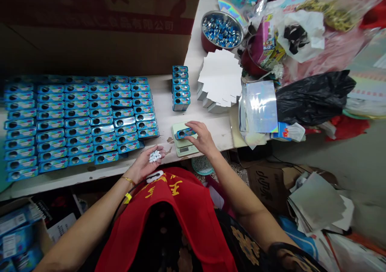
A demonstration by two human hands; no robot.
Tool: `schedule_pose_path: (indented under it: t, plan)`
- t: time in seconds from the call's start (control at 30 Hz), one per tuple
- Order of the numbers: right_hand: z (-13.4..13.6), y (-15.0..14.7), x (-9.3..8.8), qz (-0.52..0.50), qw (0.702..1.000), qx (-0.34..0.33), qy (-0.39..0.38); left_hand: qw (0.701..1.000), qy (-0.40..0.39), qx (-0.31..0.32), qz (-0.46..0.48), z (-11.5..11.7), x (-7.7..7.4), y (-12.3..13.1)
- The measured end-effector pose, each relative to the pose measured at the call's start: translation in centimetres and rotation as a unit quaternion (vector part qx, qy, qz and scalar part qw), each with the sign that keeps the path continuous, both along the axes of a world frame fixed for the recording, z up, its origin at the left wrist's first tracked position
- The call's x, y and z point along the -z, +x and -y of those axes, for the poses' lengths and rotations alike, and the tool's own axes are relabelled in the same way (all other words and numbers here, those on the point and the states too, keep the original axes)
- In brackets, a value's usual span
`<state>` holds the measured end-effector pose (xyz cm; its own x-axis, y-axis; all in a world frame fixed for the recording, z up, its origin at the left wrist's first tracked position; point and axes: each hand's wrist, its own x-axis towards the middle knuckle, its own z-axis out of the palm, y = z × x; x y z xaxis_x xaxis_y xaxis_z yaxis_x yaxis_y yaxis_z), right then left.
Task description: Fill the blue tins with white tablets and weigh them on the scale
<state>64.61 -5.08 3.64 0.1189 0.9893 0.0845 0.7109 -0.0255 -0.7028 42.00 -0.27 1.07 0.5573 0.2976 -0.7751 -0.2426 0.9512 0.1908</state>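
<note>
In my cupped left hand (147, 162), palm up near the table edge, lies a small heap of white pellets (155, 156). My right hand (201, 137) grips a small blue box (185, 133) between thumb and fingers, over the plate of a pale green scale (182, 149). The box has a dark round hole at its left end. Whether it rests its weight on the plate I cannot tell. To the left, rows of similar blue boxes (78, 121) fill the table. Several more blue boxes (181, 88) stand in a short column behind the scale.
A large cardboard carton (90, 47) stands behind the rows. Stacked white cards (221, 77) and a metal bowl of blue-and-silver caps (221, 30) sit to the right. Silver sheets (259, 107) and a black plastic bag (313, 97) lie farther right. Below the table edge is a tub of grey-white pellets (202, 165).
</note>
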Motion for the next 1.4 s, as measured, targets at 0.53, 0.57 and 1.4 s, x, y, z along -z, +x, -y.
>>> schedule_pose_path:
  t: [0.53, 0.57, 1.4]
  plan:
    - [-3.1, -10.7, 4.4, 0.199, 0.962, -0.163, -0.095, 0.992, -0.042, -0.103, -0.065, 2.5, 2.2, -8.4]
    - [-3.3, -11.2, 5.0, 0.200, 0.961, -0.164, -0.094, 0.992, -0.040, -0.104, -0.066, 2.4, 2.2, -8.4]
    - [-2.6, -0.7, 0.2, 0.409, 0.895, -0.177, -0.021, 0.996, -0.026, -0.073, -0.031, 1.2, 1.9, -6.9]
